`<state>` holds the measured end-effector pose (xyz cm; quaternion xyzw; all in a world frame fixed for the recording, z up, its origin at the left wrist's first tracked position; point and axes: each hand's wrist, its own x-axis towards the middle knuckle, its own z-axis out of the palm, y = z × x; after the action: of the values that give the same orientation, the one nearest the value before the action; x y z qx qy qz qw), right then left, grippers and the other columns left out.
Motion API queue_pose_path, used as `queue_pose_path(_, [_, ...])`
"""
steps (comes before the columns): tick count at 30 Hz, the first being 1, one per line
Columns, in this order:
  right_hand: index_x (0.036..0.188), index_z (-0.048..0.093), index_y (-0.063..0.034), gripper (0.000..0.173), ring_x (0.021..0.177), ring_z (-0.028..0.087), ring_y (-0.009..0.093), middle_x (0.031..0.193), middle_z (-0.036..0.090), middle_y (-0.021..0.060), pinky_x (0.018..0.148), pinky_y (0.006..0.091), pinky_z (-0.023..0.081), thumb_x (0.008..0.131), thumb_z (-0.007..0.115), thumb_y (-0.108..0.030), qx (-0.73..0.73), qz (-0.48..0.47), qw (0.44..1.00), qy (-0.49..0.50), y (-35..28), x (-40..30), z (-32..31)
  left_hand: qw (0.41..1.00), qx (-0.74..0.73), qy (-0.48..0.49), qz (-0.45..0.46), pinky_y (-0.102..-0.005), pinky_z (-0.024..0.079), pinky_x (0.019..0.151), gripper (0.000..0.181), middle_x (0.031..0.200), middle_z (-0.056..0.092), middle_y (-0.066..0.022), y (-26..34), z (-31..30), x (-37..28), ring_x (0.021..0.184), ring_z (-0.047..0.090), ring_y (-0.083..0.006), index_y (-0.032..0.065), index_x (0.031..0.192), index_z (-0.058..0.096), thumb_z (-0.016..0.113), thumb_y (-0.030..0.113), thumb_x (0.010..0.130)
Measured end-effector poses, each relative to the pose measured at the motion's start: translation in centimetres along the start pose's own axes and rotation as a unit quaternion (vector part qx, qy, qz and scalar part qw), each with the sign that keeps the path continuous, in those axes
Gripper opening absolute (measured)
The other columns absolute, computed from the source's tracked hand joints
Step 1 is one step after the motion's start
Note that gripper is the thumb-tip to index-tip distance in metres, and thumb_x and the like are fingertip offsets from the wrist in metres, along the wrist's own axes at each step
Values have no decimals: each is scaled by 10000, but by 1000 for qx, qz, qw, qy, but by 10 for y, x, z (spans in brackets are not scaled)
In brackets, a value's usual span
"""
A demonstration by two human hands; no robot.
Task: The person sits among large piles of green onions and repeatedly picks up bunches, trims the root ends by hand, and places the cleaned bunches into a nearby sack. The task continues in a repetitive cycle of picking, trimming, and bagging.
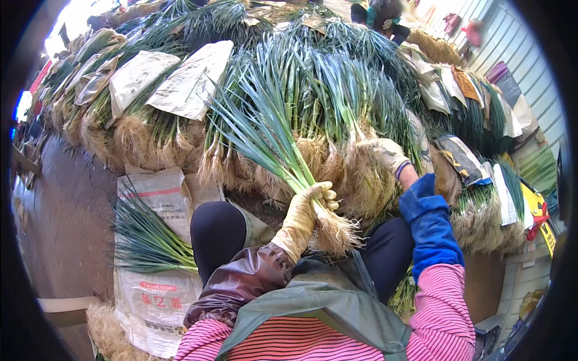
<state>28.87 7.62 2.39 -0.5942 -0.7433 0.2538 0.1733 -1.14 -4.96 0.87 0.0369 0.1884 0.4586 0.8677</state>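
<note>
My left hand (311,210), in a pale rubber glove, is closed around a bunch of green onions (293,167) just above the roots. Their long leaves point up and left, and the pale stringy roots (336,232) hang over my lap. My right hand (384,152), also gloved, reaches to a large heap of green onions (289,90) before me. Its fingers are at the base of some stalks (350,119), among the roots; whether they grip is unclear. To my left, more green onions (158,246) lie on a printed woven sack (156,311).
White sacks (192,83) cover parts of the heap at left. On the right are more covered bundles (478,212) and a yellow object (535,203). A person (384,18) sits beyond the heap. Brown floor (76,216) shows at left, beside a root-covered bundle (108,327).
</note>
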Motion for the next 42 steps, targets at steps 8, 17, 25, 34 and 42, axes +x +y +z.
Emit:
queue_pose_path(8, [982, 644, 14, 303, 819, 644, 256, 927, 676, 143, 777, 359, 508, 827, 632, -246, 614, 36, 788, -31, -98, -47, 17, 998, 46, 20, 49, -383, 512, 704, 266, 799, 604, -95, 4, 9, -2, 759, 601, -234, -28, 956, 597, 655, 180, 800])
queue_pose_path(17, [939, 640, -56, 215, 712, 620, 259, 773, 634, 120, 675, 335, 497, 858, 570, -242, 20, -181, 950, -253, -126, -52, 51, 997, -29, 24, 60, -310, 517, 609, 252, 776, 616, -87, 16, -1, 11, 659, 603, -185, -6, 967, 580, 664, 151, 789])
queue_pose_path(25, [854, 597, -95, 228, 496, 557, 111, 667, 595, 4, 469, 249, 490, 885, 604, -321, 447, 207, 861, -130, -125, -38, 60, 994, -72, -79, -29, -311, 527, 565, 223, 751, 642, -82, -4, -7, 7, 607, 611, -187, 7, 916, 621, 660, 203, 816])
queue_pose_path(34, [917, 518, -76, 141, 506, 515, 89, 675, 520, -2, 405, 232, 389, 787, 556, -37, 401, 67, 904, 131, -90, 21, 56, 994, -48, -100, 12, -295, 543, 614, 387, 1102, 620, -178, 7, -24, 18, 643, 609, -183, -27, 1120, 536, 640, 217, 838])
queue_pose_path(42, [1181, 554, -60, 404, 835, 616, 185, 972, 638, 86, 718, 314, 494, 906, 557, -357, 227, 85, 960, 143, -91, 8, 28, 989, -84, -121, 19, -334, 571, 689, 376, 1061, 620, -212, 14, 6, -6, 806, 659, -245, -24, 1114, 514, 637, 207, 845])
